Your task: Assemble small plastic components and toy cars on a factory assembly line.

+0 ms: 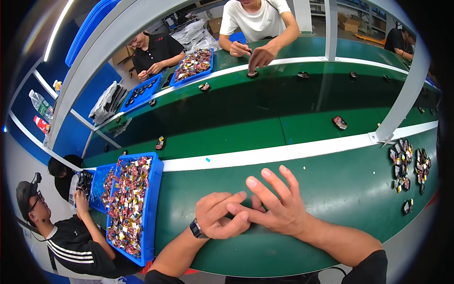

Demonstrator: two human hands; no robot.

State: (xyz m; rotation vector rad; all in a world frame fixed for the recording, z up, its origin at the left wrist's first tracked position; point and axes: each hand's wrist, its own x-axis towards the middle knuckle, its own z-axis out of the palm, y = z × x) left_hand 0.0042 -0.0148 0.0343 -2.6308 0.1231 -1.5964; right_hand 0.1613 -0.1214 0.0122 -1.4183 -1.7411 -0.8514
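Tray, blue plastic, rectangular, straight-walled, heaped with small, crinkled pieces in red, yellow, white and black, at left on smooth, sheeny green bench top. Left hand, right of tray, fingers loosely curled; anything tiny inside the curl: cannot tell. Watch, dark, square-cased, at left wrist. Right hand, fingers fanned out, grip released, one digit against left fingers. Clusters, irregular, dark, shiny, flecked white and yellow, at far right.

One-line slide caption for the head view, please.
Left hand and right hand, close together over a green table, a heaped blue tray to the left, clustered small pieces to the right.
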